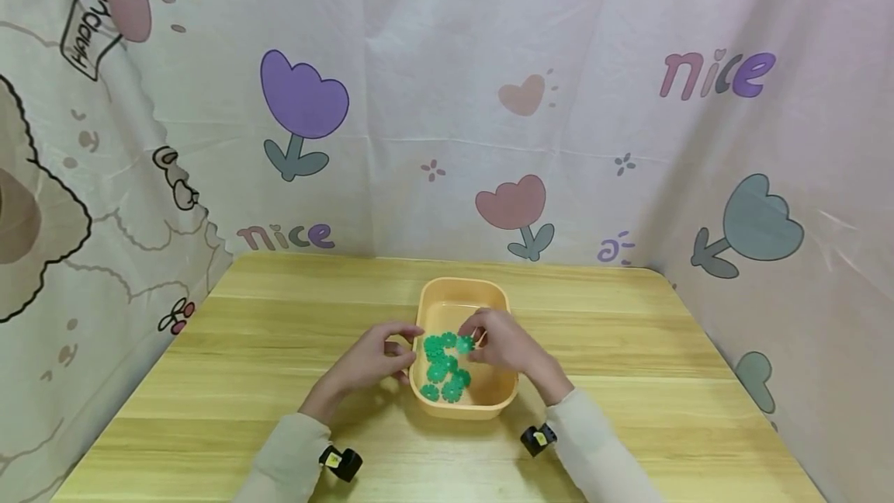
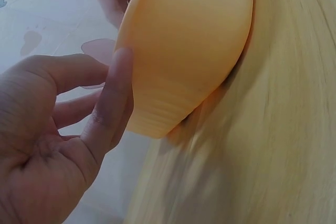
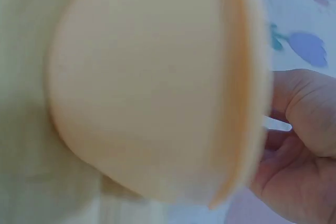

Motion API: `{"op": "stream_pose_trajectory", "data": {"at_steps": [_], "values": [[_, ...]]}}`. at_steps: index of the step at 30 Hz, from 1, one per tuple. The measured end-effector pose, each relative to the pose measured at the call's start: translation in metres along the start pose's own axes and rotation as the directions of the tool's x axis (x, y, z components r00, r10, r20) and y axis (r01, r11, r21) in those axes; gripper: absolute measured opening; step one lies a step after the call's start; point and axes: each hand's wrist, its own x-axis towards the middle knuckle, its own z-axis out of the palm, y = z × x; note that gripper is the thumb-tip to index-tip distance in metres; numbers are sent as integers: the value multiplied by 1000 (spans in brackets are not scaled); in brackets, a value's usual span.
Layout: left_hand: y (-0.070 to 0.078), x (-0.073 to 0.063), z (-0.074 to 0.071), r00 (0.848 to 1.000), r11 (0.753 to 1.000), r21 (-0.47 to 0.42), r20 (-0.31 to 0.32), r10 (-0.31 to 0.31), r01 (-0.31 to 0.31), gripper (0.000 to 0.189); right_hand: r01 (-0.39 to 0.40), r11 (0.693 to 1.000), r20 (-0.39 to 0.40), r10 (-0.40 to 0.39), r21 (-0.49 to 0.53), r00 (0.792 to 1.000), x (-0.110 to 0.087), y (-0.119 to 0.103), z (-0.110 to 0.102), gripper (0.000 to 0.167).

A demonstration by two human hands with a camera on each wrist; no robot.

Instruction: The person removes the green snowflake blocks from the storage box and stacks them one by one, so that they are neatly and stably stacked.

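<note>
A yellow plastic tub stands on the table, with several green flower-shaped pieces lying in its left and front part. At the tub's left side, my left hand holds the rim, its thumb against the outer wall in the left wrist view. My right hand reaches over the right rim into the tub. Between its thumb and fingers it pinches one green flower-shaped piece. In the right wrist view the tub wall hides the fingertips of that hand.
The wooden table reaches back to a printed cloth with flowers and words on it. Small black cameras are strapped at both wrists, below light sleeves.
</note>
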Motion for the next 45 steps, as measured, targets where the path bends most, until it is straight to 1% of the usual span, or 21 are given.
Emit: {"op": "stream_pose_trajectory", "data": {"at_steps": [4, 7, 11, 15, 19, 22, 29, 32, 38, 41, 43, 45], "values": [[2, 0, 2, 1000, 1000, -10, 11, 3, -3, 50, -65, 998, -70, 66, 17, 995, -10, 9, -18, 28], [2, 1, 4, 1000, 1000, -18, 16, 5, -4, 51, -125, 991, -111, 131, 55, 985, -17, 16, -29, 28], [2, 1, 4, 1000, 1000, -27, 13, -2, 3, 51, -188, 978, -140, 200, 95, 970, -27, 28, -41, 28], [1, 0, 4, 1000, 1000, -30, 12, -6, 6, 51, -245, 961, -150, 263, 127, 953, -38, 42, -51, 30], [1, 0, 5, 1000, 1000, -25, 2, -10, 10, 50, -282, 952, -150, 297, 117, 943, -49, 56, -58, 28], [1, -1, 6, 1000, 1000, -18, -13, -12, 12, 48, -315, 945, -140, 326, 93, 935, -56, 68, -59, 26], [1, -1, 10, 999, 1000, -7, -41, -4, 3, 47, -407, 908, -108, 416, 96, 903, -73, 92, -57, 26], [0, -1, 11, 999, 1000, -5, -44, -1, 0, 47, -422, 902, -107, 430, 87, 897, -78, 100, -56, 27], [-1, -1, 12, 999, 1000, 10, -41, 9, -9, 48, -421, 905, -82, 425, 66, 901, -86, 112, -54, 27], [-1, -1, 12, 999, 1000, 14, -39, 13, -12, 47, -406, 912, -69, 410, 58, 910, -88, 116, -53, 27], [-1, -2, 12, 999, 1000, 14, -39, 12, -12, 48, -412, 909, -69, 416, 62, 907, -89, 118, -52, 27], [-1, -2, 12, 999, 1000, 12, -39, 11, -10, 48, -408, 911, -66, 412, 58, 909, -90, 120, -51, 27]]}}
